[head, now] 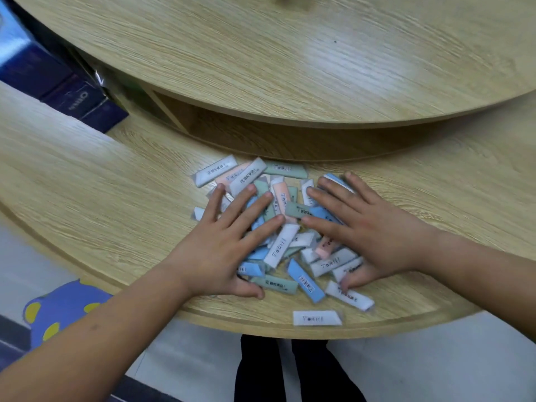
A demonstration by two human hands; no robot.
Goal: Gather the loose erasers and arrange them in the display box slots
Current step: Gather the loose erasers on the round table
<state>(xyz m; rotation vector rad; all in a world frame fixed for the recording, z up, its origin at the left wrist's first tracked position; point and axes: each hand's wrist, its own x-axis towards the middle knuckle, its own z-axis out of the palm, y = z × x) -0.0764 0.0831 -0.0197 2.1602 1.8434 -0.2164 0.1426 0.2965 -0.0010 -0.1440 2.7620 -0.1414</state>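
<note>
Gathering the erasers (pixel 282 224), still loose in a pile on the lower table (pixel 87 181), near its front edge; no display box in view. Sweeping well here probably meaning cupping from both flanks at once, pressing lightly so the wrapped pieces slide rather than flip. Watching the stray eraser (pixel 317 318) lying apart beside the table edge, likely to drop if nudged. Also minding the white one (pixel 214 170) at the far left of the heap, outside both palms. Left hand (pixel 229 245) lying flat, palm down, fingers spread apart over the pile's left side, thumb tucked low. Right hand (pixel 368 227) mirroring, fingers splayed and flat, clamping nothing. Forearms angling in from both lower corners.
</note>
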